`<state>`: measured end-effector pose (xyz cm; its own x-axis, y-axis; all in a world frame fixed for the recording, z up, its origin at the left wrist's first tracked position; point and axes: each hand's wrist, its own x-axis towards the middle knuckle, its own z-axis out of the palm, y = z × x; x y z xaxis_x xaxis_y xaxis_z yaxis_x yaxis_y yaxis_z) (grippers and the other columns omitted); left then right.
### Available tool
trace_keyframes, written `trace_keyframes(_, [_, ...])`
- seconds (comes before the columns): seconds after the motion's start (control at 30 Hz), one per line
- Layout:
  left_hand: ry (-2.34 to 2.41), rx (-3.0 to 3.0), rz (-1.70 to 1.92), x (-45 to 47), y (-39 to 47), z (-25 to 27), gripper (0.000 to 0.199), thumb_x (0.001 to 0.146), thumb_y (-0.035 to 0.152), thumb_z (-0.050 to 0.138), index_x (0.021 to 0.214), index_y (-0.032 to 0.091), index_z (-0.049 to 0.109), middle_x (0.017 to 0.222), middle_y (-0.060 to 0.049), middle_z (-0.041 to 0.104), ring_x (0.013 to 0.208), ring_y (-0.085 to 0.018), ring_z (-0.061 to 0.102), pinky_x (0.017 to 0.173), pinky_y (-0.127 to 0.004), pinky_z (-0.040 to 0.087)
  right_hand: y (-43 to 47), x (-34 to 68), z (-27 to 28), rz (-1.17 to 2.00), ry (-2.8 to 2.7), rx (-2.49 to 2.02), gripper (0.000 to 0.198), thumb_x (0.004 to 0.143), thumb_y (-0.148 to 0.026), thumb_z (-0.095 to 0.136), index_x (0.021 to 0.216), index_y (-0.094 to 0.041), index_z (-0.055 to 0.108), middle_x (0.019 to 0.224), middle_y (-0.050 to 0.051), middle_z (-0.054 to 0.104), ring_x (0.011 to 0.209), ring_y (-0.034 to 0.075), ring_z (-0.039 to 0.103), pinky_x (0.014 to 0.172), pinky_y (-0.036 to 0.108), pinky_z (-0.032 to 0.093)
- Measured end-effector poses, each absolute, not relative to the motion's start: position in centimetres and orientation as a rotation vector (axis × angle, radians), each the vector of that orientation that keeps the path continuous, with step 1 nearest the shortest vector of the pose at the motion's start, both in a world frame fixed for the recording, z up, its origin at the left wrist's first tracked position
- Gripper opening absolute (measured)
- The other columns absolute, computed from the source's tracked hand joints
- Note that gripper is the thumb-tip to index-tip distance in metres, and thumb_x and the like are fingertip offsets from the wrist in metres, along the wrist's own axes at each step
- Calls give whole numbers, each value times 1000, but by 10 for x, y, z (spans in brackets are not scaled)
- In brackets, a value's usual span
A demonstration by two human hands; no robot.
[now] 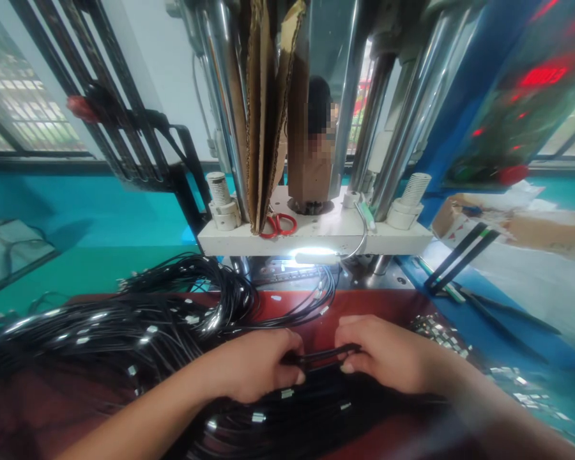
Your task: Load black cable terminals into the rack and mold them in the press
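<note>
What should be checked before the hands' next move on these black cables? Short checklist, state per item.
1. Left hand gripping the cable bundle: ok.
2. Right hand gripping the same bundle: ok.
3. Bundle separated from the loose cable pile: cannot tell, strands overlap.
4. Press plate clear of both hands: ok, hands are in front of it and below.
5. Red scissors out of the way: ok, lying on the plate.
6. Lamp lighting the work area: ok.
</note>
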<state>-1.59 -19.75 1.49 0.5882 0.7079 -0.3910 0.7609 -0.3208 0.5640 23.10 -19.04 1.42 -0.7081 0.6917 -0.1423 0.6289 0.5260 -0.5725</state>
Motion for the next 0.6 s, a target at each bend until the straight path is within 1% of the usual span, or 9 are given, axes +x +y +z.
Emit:
trace_keyframes(0.3, [1118, 2095, -92, -19, -197, 16, 22, 83, 44, 52, 93, 26, 59, 84, 2, 64, 72, -17, 56, 61, -26, 38, -194, 230, 17, 882, -2664, -1164, 8, 82, -12, 58, 81, -19, 55, 87, 0, 58, 81, 15, 53, 70, 25, 39])
trace_keyframes(0.6, [1067, 2081, -20, -21, -195, 14, 19, 86, 42, 50, 92, 25, 56, 84, 2, 61, 72, -16, 54, 63, -25, 40, -196, 231, 23, 879, -2641, -1206, 6, 86, -14, 54, 83, -19, 54, 90, 2, 56, 82, 17, 52, 73, 28, 41])
